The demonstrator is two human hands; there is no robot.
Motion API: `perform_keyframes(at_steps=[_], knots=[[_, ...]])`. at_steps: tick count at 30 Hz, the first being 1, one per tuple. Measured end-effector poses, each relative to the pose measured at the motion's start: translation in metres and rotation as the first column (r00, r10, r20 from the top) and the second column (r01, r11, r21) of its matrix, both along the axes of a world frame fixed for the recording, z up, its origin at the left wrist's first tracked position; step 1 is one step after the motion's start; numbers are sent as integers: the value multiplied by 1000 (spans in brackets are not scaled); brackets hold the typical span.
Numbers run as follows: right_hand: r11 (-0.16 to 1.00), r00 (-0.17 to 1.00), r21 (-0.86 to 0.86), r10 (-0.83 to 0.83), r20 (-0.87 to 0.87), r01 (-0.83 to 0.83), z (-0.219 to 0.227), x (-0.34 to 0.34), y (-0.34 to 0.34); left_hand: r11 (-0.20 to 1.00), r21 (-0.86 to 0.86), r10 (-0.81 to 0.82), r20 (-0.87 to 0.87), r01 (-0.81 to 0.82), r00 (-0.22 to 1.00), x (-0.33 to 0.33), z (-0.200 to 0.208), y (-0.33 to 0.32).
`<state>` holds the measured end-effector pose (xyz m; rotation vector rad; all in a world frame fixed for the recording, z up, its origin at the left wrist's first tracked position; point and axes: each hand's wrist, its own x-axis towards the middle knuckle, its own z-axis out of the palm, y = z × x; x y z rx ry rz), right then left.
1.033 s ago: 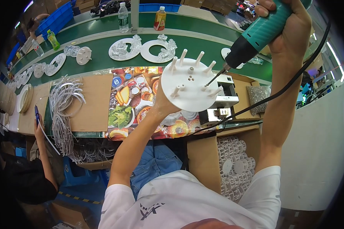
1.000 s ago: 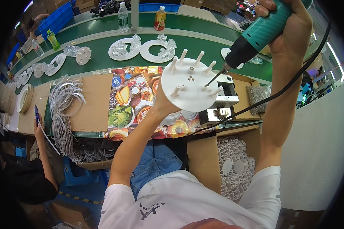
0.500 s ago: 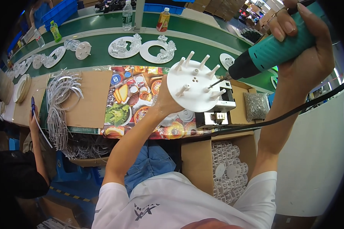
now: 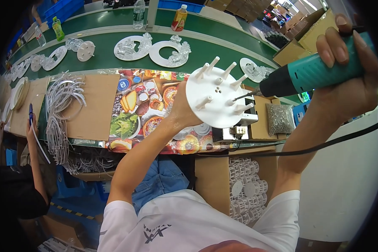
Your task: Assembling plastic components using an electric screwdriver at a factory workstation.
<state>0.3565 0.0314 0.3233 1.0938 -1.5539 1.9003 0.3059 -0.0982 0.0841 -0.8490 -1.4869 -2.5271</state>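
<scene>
My left hand (image 4: 181, 107) grips a white round plastic disc (image 4: 212, 115) from behind; most of its fingers are hidden by the disc. Several white posts stick out of the disc's face, which is turned toward my right side. Wrapped around a teal and black electric screwdriver (image 4: 323, 73) is my right hand (image 4: 357, 80). The thin bit points left and its tip meets a post on the right part of the disc. A black cable (image 4: 323, 147) runs below my right forearm. Behind the disc stands a black and silver device (image 4: 239, 130), partly covered.
On the green conveyor (image 4: 109, 46) lie white rings (image 4: 161, 63) with clear plastic parts. Bundled white wires (image 4: 63, 109) hang over cardboard at left. A bag of small screws (image 4: 280, 118) is at right. Below sits a carton (image 4: 212, 178) of white cages. A co-worker's arm (image 4: 35, 164) is at far left.
The screwdriver and my right hand have shifted right and slightly down. The disc has moved a little down and right, with the bit still at a post. My view has shifted slightly.
</scene>
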Motion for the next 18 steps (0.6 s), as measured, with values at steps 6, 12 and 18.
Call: perform_keyframes(at_steps=[6, 12, 18], knots=[[995, 994, 36, -90, 62, 88, 5, -7, 0, 983, -131, 108, -163, -130, 981, -5, 1, 0], [987, 982, 72, -150, 115, 143, 2, -6, -7, 924, -303, 157, -252, -232, 955, -11, -38, -4], [970, 958, 100, -236, 165, 221, 0, -9, -16, 932, -345, 110, -27, -113, 994, -7, -19, -2]])
